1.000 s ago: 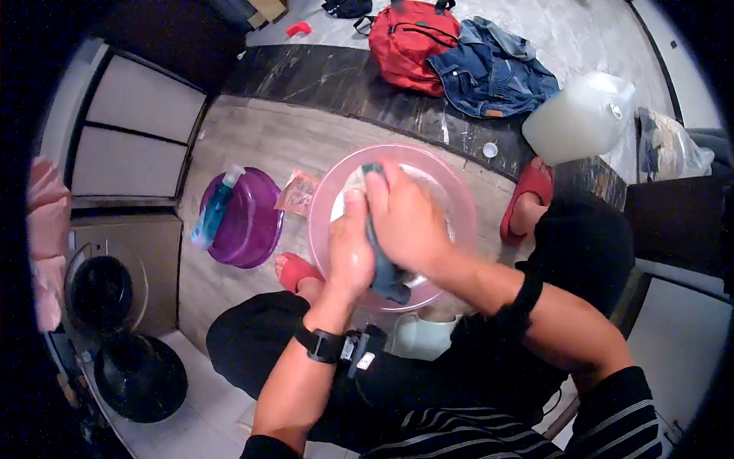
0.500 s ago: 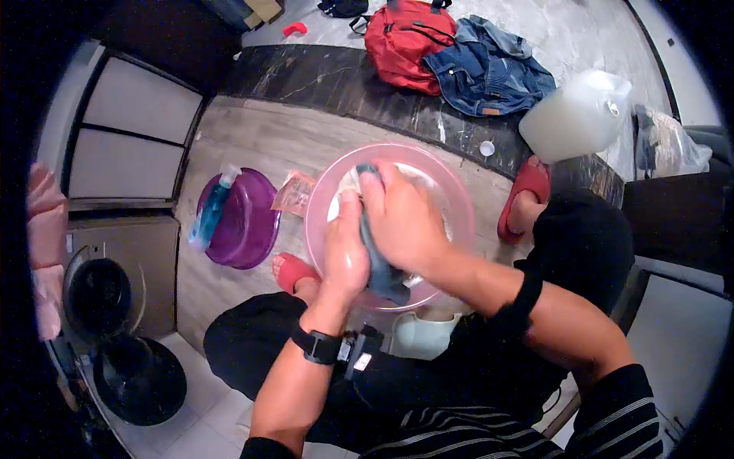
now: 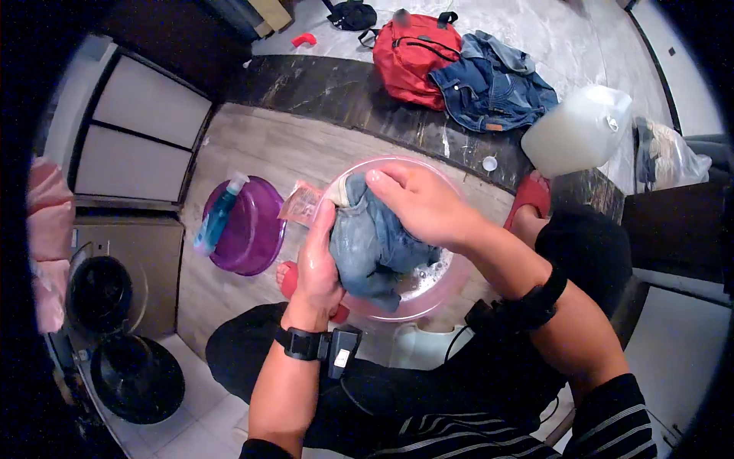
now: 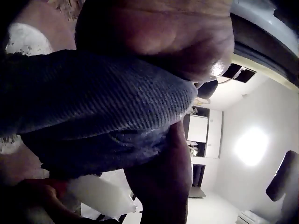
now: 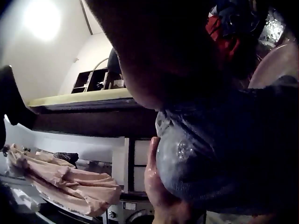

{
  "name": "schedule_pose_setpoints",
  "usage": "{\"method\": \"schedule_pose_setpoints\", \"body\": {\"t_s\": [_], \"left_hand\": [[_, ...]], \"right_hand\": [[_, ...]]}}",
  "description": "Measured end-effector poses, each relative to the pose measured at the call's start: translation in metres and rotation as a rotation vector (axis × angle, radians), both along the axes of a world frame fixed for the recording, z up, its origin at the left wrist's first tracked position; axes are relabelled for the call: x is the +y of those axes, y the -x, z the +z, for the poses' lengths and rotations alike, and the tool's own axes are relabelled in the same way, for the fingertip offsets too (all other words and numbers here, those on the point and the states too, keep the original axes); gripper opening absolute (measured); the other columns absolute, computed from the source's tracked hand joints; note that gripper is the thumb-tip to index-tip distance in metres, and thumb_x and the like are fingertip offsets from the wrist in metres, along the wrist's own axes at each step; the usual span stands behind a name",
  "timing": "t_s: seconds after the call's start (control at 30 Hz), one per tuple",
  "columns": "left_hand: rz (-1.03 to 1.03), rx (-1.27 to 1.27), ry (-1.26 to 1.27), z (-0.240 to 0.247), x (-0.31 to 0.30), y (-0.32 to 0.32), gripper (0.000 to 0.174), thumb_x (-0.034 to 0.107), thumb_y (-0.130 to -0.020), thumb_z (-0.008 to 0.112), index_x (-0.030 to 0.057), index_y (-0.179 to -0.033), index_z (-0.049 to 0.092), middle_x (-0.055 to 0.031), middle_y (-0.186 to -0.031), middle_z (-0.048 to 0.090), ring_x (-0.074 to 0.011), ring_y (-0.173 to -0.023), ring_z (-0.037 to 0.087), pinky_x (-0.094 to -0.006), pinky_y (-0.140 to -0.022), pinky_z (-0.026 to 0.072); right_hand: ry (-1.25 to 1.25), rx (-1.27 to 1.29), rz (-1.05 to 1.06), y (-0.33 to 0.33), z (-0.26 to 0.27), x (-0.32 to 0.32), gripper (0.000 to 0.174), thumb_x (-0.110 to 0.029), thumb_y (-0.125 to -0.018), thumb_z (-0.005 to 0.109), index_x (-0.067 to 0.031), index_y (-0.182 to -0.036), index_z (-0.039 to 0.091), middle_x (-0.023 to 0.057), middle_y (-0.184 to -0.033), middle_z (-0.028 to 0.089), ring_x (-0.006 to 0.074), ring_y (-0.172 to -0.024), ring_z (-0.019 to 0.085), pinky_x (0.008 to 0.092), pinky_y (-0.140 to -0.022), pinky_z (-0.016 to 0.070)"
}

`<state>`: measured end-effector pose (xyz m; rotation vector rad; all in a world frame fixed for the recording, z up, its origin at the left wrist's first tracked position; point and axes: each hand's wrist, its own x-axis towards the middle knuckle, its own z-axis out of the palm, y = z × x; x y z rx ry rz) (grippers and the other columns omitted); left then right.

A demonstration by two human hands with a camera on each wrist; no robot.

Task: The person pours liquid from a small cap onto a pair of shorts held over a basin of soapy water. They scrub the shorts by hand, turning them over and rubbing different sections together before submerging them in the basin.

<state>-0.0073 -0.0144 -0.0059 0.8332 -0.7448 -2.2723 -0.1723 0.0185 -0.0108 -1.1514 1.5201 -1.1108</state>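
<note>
A wet blue-grey cloth [image 3: 371, 245] is held up over a pink basin [image 3: 428, 304] that has sudsy water in it. My left hand [image 3: 316, 264] grips the cloth's left side, thumb up along its edge. My right hand [image 3: 428, 205] pinches the upper right part between thumb and fingers. In the left wrist view the ribbed cloth [image 4: 126, 98] hangs between the hands. The right wrist view shows the wet cloth [image 5: 187, 163] with the left hand [image 5: 163, 196] against its side; the fingers behind it are hidden.
A purple basin [image 3: 256, 245] with a blue bottle [image 3: 219, 218] stands left, beside a pink packet [image 3: 300, 203]. Beyond are a red backpack [image 3: 417, 61], a denim garment [image 3: 497, 88] and a whitish jug [image 3: 577, 130]. A pale stool [image 3: 424, 344] is below the pink basin.
The cloth, earlier bunched between the two hands low in the basin, is now lifted and spread wider. The hands have moved apart, the right one to the right. The view has shifted slightly.
</note>
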Motion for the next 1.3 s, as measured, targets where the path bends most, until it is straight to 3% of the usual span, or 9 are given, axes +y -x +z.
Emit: {"method": "schedule_pose_setpoints", "body": {"t_s": [0.17,0.27,0.3,0.57,0.63,0.77,0.93,1.1,1.3], "left_hand": [[-0.040,0.080,0.025,0.021,0.005,-0.005,0.053,0.041,-0.099,0.035,0.0030,-0.136,0.041,-0.0156,-0.133,0.050,-0.0275,-0.120,0.052,-0.0410,-0.102,0.0418],[-0.046,0.104,-0.027,0.023,0.007,-0.009,0.055,0.043,-0.098,0.036,0.0033,-0.136,0.040,-0.0156,-0.132,0.050,-0.0289,-0.119,0.053,-0.0421,-0.101,0.0424],[-0.066,0.142,-0.063,0.020,0.005,-0.012,0.055,0.043,-0.098,0.036,0.0033,-0.136,0.041,-0.0156,-0.132,0.051,-0.0286,-0.118,0.053,-0.0420,-0.101,0.0426],[-0.097,-0.220,0.213,0.026,-0.002,-0.015,0.063,0.049,-0.095,0.044,0.0038,-0.138,0.040,-0.0107,-0.134,0.050,-0.0234,-0.123,0.049,-0.0376,-0.106,0.0356],[-0.143,-0.147,0.248,0.026,-0.007,-0.021,0.068,0.035,-0.083,0.072,0.0025,-0.134,0.040,-0.0112,-0.125,0.054,-0.0201,-0.111,0.056,-0.0357,-0.093,0.0467],[-0.351,-0.362,0.263,0.016,-0.013,-0.037,0.076,0.022,-0.065,0.088,0.0014,-0.126,0.048,-0.0062,-0.109,0.061,-0.0167,-0.097,0.060,-0.0303,-0.084,0.0492],[-0.628,-0.494,0.346,0.021,-0.015,-0.043,0.059,0.014,-0.064,0.087,0.0010,-0.114,0.057,-0.0014,-0.091,0.064,-0.0117,-0.078,0.061,-0.0259,-0.064,0.0490],[-0.643,-0.562,0.331,0.044,-0.013,-0.038,0.075,0.016,-0.062,0.087,0.0024,-0.126,0.051,-0.0041,-0.114,0.062,-0.0158,-0.106,0.058,-0.0327,-0.098,0.0423],[-0.621,-0.497,0.298,0.021,-0.019,-0.040,0.075,0.023,-0.064,0.087,-0.0005,-0.126,0.051,-0.0043,-0.116,0.062,-0.0151,-0.105,0.058,-0.0311,-0.096,0.0429]], "right_hand": [[-0.080,0.010,0.186,0.014,0.033,0.005,0.048,-0.038,-0.087,0.064,-0.0005,-0.115,0.059,0.0085,-0.106,0.061,0.0151,-0.095,0.056,0.0311,-0.087,0.0447],[0.012,0.107,0.270,0.012,0.020,0.008,0.056,-0.041,-0.082,0.069,-0.0012,-0.119,0.057,0.0089,-0.110,0.060,0.0157,-0.098,0.057,0.0302,-0.089,0.0442],[-0.004,-0.058,0.285,0.005,0.019,0.013,0.069,-0.049,-0.078,0.068,-0.0015,-0.126,0.051,0.0162,-0.109,0.064,0.0283,-0.099,0.062,0.0358,-0.092,0.0463],[-0.113,-0.293,0.103,0.006,0.007,0.011,0.040,-0.028,-0.089,0.065,-0.0007,-0.118,0.059,0.0035,-0.102,0.064,0.0096,-0.090,0.059,0.0275,-0.081,0.0479],[-0.120,-0.251,0.107,0.013,0.015,0.009,0.039,-0.026,-0.088,0.066,-0.0002,-0.117,0.059,0.0034,-0.102,0.064,0.0095,-0.090,0.059,0.0274,-0.081,0.0479],[-0.113,-0.179,0.153,0.021,0.032,0.010,0.041,-0.025,-0.086,0.068,0.0011,-0.116,0.059,0.0032,-0.101,0.064,0.0087,-0.088,0.058,0.0269,-0.081,0.0478],[-0.114,-0.111,0.177,0.026,0.038,0.016,0.047,-0.026,-0.084,0.071,0.0015,-0.120,0.057,0.0049,-0.101,0.064,0.0092,-0.086,0.059,0.0259,-0.078,0.0486],[-0.255,-0.253,-0.082,0.034,0.042,0.014,0.053,-0.028,-0.083,0.072,0.0014,-0.122,0.053,0.0064,-0.099,0.064,0.0112,-0.083,0.061,0.0265,-0.073,0.0506],[-0.215,-0.613,-0.311,0.037,0.041,0.015,0.041,-0.033,-0.083,0.071,0.0010,-0.104,0.063,0.0075,-0.088,0.067,0.0145,-0.072,0.062,0.0295,-0.064,0.0504]]}}
